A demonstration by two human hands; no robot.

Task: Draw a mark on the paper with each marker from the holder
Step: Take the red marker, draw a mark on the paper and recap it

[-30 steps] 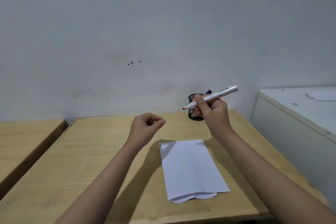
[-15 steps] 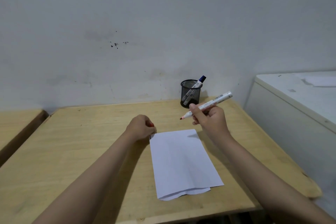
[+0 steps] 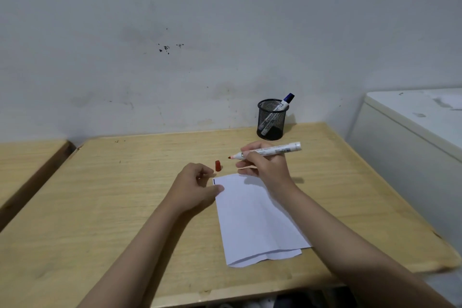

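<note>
Just past the far edge of the folded white paper [image 3: 252, 217], the right hand [image 3: 265, 167] is closed around a white whiteboard marker [image 3: 268, 151], thumb and fingers pinching the barrel near its uncapped red tip, which points left and hangs above the wooden table [image 3: 112, 195] without touching the sheet. The marker's red cap [image 3: 218, 165] stands on the table just beyond the paper's far left corner, apart from both hands. The left hand [image 3: 195, 187] rests beside that same corner, loosely curled and holding nothing, its thumb lying on the paper's left edge. A short dark blue mark [image 3: 214, 181] runs along the paper's far left corner, close to the thumb. Farther from the paper, near the wall, a black mesh pen holder [image 3: 271, 120] stands on the table with a blue-capped marker [image 3: 283, 104] leaning inside it, cap end up and tilted right. The paper's near edge shows a curled lower layer.
</note>
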